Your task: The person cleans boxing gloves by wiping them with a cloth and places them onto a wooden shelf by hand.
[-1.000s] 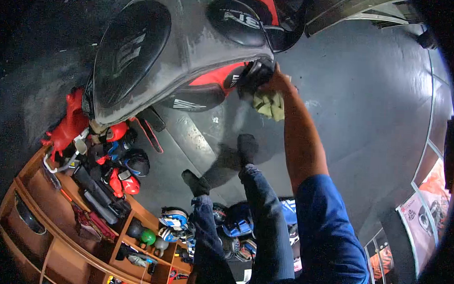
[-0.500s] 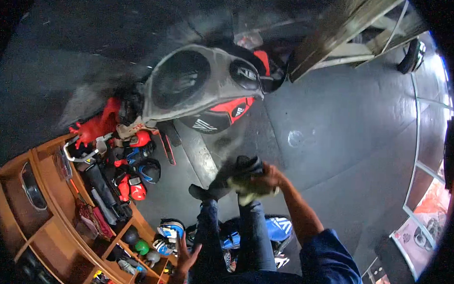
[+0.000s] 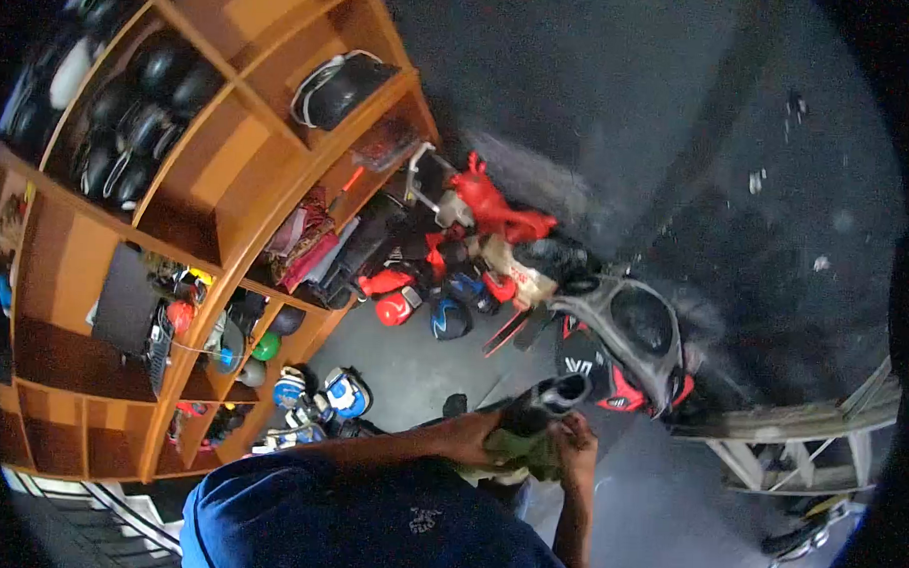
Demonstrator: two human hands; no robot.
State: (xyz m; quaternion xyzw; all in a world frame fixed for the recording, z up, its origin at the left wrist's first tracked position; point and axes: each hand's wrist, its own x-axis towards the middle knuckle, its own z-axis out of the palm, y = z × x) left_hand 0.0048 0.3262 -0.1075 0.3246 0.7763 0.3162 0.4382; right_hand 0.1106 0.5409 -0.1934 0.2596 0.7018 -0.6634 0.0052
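In front of my body, both hands meet at a dark padded item point(image 3: 554, 393) with a pale-rimmed end; it could be a glove, but its kind is unclear. A greenish cloth point(image 3: 525, 451) lies against its near side. My left hand point(image 3: 472, 437) reaches across from the left and grips the dark item. My right hand point(image 3: 575, 444) is closed on the cloth at the right side, fingers bent. Blur hides where the cloth ends and the item begins.
A wooden shelf point(image 3: 240, 257) stands at left with helmets and gear. Blue-white pads point(image 3: 347, 392), red gloves point(image 3: 398, 304) and a blue-black glove point(image 3: 450, 319) lie on the floor. A large grey-and-red padded body protector point(image 3: 645, 336) lies ahead, near a wooden frame point(image 3: 800, 426).
My view has turned left toward the shelf. My left hand, earlier apart with its fingers spread, has come over to the dark item. My right hand still holds the cloth.
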